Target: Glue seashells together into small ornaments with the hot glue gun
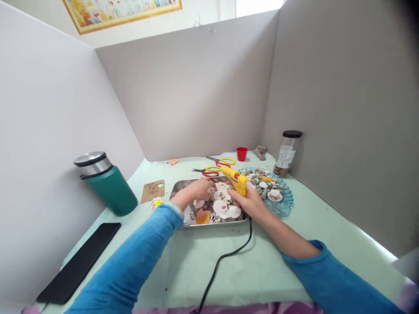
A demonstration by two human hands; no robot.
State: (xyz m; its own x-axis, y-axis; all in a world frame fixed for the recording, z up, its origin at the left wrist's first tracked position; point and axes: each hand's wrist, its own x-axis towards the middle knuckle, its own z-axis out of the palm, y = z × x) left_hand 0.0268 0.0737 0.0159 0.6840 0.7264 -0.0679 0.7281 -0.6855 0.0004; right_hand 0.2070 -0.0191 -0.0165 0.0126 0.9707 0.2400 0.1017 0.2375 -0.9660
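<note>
Closest in, the black cord [225,255] runs up to the yellow glue gun [236,179], gripped in the right hand [250,201], nozzle pointing left toward the left hand [198,189], which pinches something among the shells in the metal tray [209,222]. Pale green counter [262,266], grey partition walls [196,96] behind.

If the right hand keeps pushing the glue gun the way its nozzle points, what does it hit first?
Probably the left hand, just ahead of the yellow glue gun held in the right hand, over the shells in the metal tray; depth unclear.
</note>
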